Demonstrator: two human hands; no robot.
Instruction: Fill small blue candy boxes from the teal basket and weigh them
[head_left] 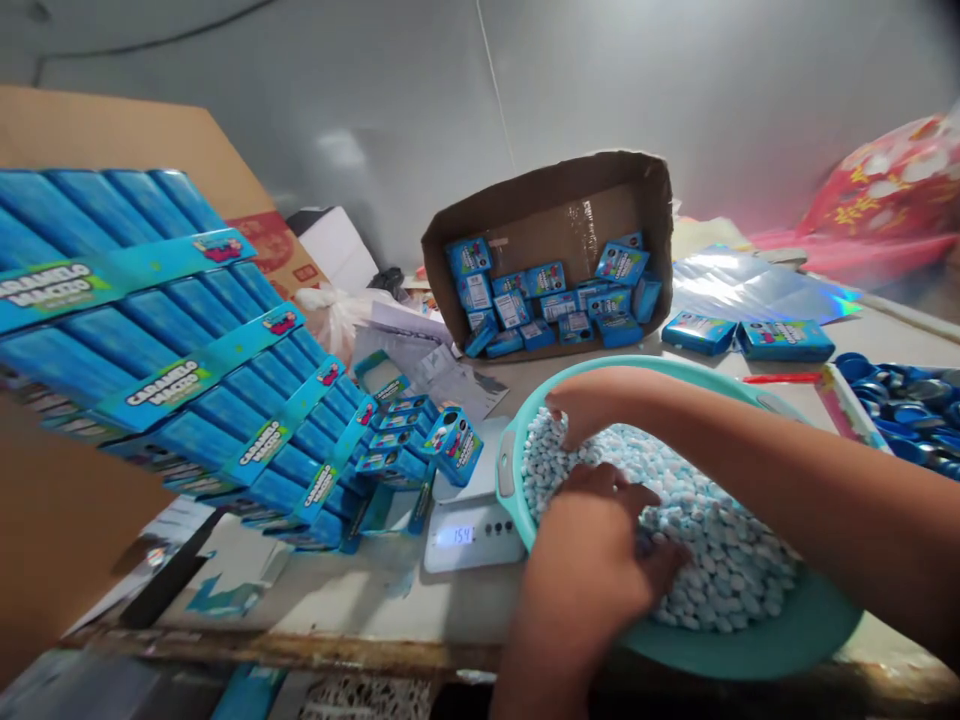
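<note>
A turquoise plastic bowl (pixel 750 655) holds a heap of small pale blue and white candies (pixel 724 560). My right hand (pixel 576 412) reaches across from the right, its fingers dug into the candies at the bowl's far left; they are partly hidden. Nearer to me, my left hand (pixel 611 520) is over the heap, thumb and fingers curled around something dark bluish that is mostly covered. Left of the bowl is a white digital scale (pixel 474 550) with a lit display. One small blue candy box (pixel 454 447) stands on its plate.
Stacked display trays (pixel 187 370) of blue packs tower at left, beside smaller blue boxes (pixel 397 440). A cardboard box (pixel 551 200) behind the bowl holds several blue packs. Two blue packs (pixel 784 340), a red pen (pixel 781 379) and a tray of blue lids (pixel 915 405) are at right.
</note>
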